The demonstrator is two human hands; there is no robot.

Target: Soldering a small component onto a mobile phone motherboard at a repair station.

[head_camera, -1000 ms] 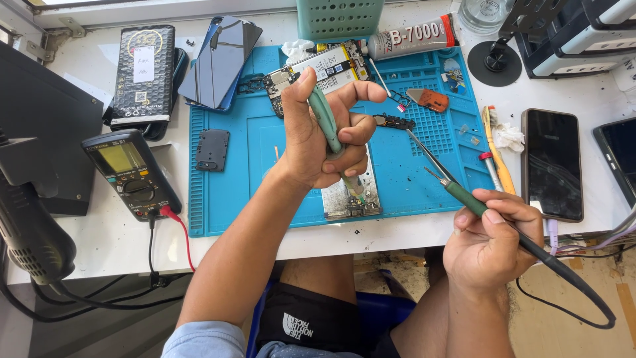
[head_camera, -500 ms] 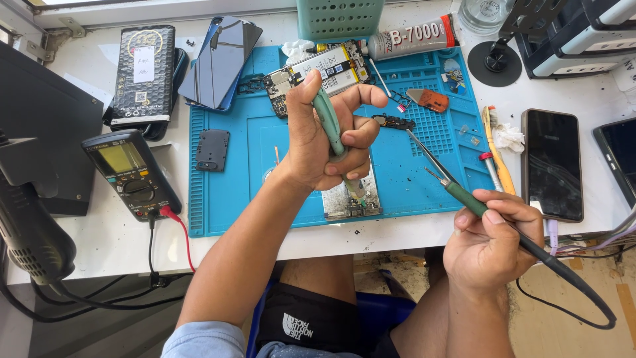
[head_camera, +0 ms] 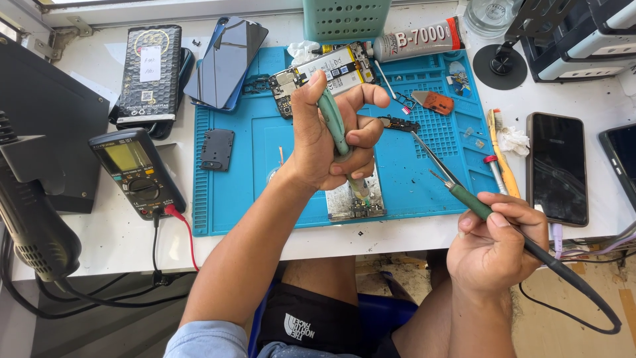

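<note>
My left hand [head_camera: 334, 136] grips a green-handled tool [head_camera: 333, 122] upright, its tip pressed down on a small metal phone part [head_camera: 354, 199] lying on the blue work mat [head_camera: 238, 185]. My right hand [head_camera: 500, 242] holds a corded soldering iron [head_camera: 457, 189] by its green grip, off the mat's front right corner. The iron's thin tip points up-left toward a small dark component [head_camera: 397, 123] on the mat. An opened phone board with a battery [head_camera: 324, 69] lies at the mat's far edge behind my left hand.
A multimeter [head_camera: 136, 172] with red and black leads sits left of the mat. Dark phones [head_camera: 556, 166] lie at the right, a blue phone [head_camera: 225, 59] and a black box [head_camera: 149, 69] at the far left. A glue tube [head_camera: 417, 40], green basket [head_camera: 344, 18], brush [head_camera: 502, 156].
My left hand has shifted slightly with the green tool over the metal part. My right hand and the iron have hardly moved.
</note>
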